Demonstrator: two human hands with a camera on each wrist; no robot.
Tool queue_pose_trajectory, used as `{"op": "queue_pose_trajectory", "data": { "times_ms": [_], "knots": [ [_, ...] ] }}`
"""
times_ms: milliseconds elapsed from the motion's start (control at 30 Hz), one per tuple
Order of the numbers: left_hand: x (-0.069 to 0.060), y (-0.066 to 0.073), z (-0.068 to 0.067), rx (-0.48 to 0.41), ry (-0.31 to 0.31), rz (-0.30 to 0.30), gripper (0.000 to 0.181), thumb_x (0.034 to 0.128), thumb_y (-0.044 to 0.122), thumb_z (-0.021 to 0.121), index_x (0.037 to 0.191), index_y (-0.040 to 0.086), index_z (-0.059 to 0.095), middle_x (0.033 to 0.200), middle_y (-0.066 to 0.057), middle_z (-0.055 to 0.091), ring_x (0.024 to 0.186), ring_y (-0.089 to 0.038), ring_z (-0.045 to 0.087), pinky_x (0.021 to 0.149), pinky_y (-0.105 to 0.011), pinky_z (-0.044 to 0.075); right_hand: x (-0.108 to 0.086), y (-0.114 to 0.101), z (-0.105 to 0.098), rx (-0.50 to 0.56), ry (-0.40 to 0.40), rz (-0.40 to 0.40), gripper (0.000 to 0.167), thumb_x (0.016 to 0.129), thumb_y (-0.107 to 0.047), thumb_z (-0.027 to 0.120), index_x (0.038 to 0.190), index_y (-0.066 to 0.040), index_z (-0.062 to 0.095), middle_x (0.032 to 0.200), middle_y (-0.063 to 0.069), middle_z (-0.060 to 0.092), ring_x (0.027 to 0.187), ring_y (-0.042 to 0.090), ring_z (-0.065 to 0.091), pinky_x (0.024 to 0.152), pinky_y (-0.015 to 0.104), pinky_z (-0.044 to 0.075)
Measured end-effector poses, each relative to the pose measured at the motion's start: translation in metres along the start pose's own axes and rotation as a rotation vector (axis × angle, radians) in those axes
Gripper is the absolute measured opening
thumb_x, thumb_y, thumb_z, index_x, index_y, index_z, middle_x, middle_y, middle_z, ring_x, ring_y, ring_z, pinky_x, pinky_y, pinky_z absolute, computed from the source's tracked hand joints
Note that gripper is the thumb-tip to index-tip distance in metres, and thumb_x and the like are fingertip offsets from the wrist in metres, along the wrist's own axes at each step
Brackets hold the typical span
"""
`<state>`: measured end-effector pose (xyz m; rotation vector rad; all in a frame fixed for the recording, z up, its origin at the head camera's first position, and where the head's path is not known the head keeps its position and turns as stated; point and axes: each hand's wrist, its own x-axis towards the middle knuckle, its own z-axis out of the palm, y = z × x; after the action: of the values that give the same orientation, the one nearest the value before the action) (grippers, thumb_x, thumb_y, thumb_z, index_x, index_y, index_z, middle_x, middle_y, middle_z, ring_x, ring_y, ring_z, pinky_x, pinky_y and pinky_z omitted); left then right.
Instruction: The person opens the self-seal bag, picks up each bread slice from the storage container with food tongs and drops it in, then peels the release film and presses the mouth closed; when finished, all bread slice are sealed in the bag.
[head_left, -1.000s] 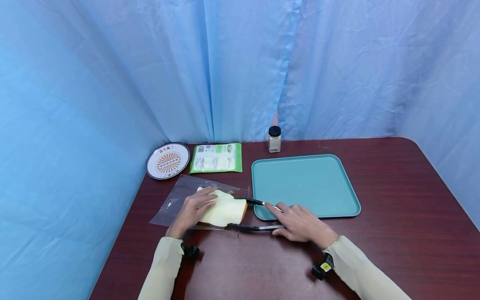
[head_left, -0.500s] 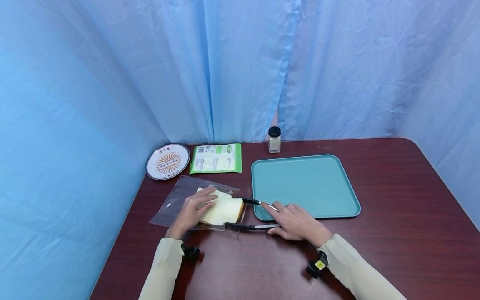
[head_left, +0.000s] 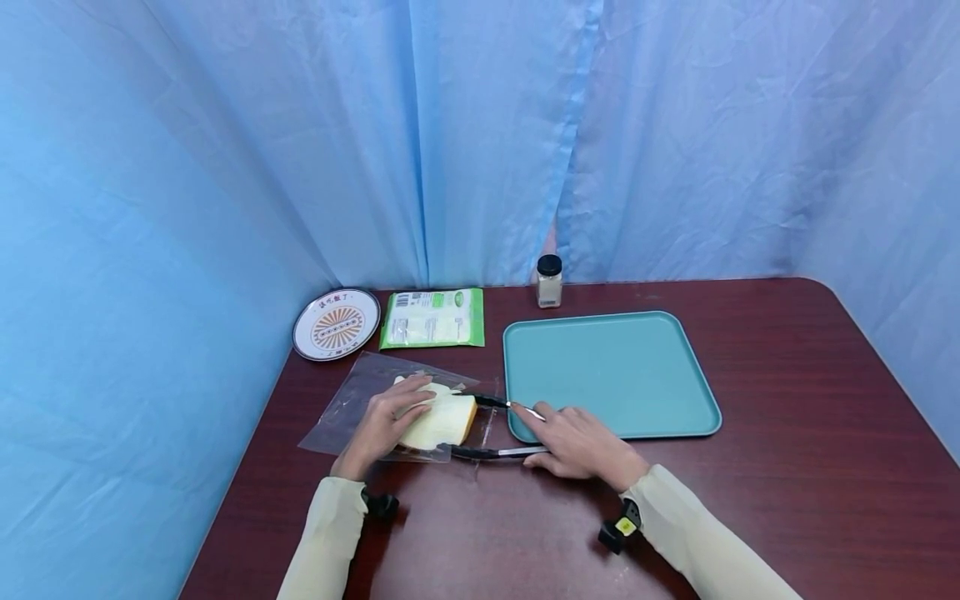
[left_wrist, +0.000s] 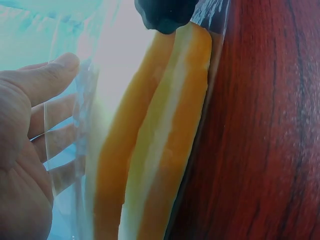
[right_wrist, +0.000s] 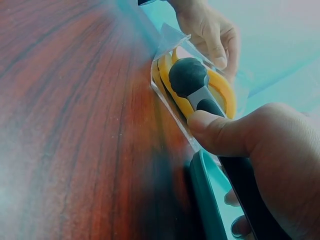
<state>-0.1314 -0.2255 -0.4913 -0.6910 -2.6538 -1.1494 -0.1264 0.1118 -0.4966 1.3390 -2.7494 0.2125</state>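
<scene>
A clear plastic bag (head_left: 341,408) lies on the table, with a sandwich of bread slices (head_left: 442,421) inside it. My left hand (head_left: 386,417) holds the bag's film over the bread; in the left wrist view its thumb and fingers (left_wrist: 52,77) stand beside the film, partly seen through it. My right hand (head_left: 577,442) grips metal tongs (head_left: 517,452) with black tips. Their two arms lie on either side of the sandwich's right end, reaching into the bag's mouth. Close up, one black tip (right_wrist: 187,77) sits against the bread.
A teal tray (head_left: 607,375) lies right of the bag, by my right hand. Behind the bag are a green-and-white food packet (head_left: 432,318) and a patterned plate (head_left: 336,325). A black-capped jar (head_left: 549,282) stands behind the tray. Blue curtains (head_left: 480,142) border the table.
My right hand and the tongs have moved left, and the sandwich has slid deeper into the bag. My left hand has stayed in place.
</scene>
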Motion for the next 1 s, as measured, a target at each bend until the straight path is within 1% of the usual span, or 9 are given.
{"op": "queue_pose_trajectory", "data": {
  "times_ms": [200,467,633,833,1000],
  "knots": [
    [0.000,0.000,0.001,-0.006,0.003,0.017,0.025,0.0904,0.006,0.071,0.115,0.006,0.076,0.132,-0.017,0.068,0.132,-0.039,0.058,0.110,-0.056,0.045,0.005,-0.001,0.000,-0.014,0.006,-0.004,0.077,0.094,-0.055,0.062,0.152,-0.009,0.041,0.120,0.012,0.065,0.064,0.019,0.061,0.066,0.036,0.057],
    [0.002,0.000,0.002,-0.005,0.003,0.035,0.025,0.0901,0.006,0.071,0.115,0.006,0.076,0.131,-0.020,0.067,0.131,-0.040,0.058,0.109,-0.057,0.045,0.012,-0.003,-0.001,-0.034,0.018,-0.017,0.076,0.094,-0.055,0.062,0.152,-0.009,0.042,0.117,0.011,0.065,0.058,0.015,0.054,0.062,0.035,0.055],
    [0.002,0.001,0.002,-0.002,0.002,0.035,0.025,0.0898,0.006,0.071,0.115,0.007,0.076,0.131,-0.020,0.068,0.131,-0.039,0.058,0.108,-0.057,0.046,0.016,-0.004,-0.002,-0.031,0.007,-0.018,0.076,0.095,-0.054,0.061,0.152,-0.009,0.041,0.118,0.012,0.066,0.057,0.014,0.054,0.063,0.034,0.056],
    [0.002,0.000,0.001,-0.002,0.001,0.040,0.026,0.0896,0.005,0.072,0.115,0.007,0.076,0.131,-0.020,0.068,0.131,-0.039,0.058,0.109,-0.057,0.046,0.021,-0.006,-0.002,-0.040,-0.011,-0.012,0.076,0.096,-0.055,0.059,0.153,-0.009,0.040,0.119,0.011,0.065,0.062,0.016,0.057,0.067,0.035,0.057],
    [0.002,0.000,0.001,0.004,0.006,0.059,0.026,0.0889,0.005,0.072,0.115,0.007,0.076,0.130,-0.020,0.068,0.130,-0.039,0.059,0.108,-0.057,0.046,0.025,-0.008,-0.003,-0.036,-0.040,0.000,0.075,0.096,-0.056,0.058,0.153,-0.010,0.040,0.119,0.011,0.063,0.068,0.017,0.059,0.070,0.036,0.056]
  ]
}}
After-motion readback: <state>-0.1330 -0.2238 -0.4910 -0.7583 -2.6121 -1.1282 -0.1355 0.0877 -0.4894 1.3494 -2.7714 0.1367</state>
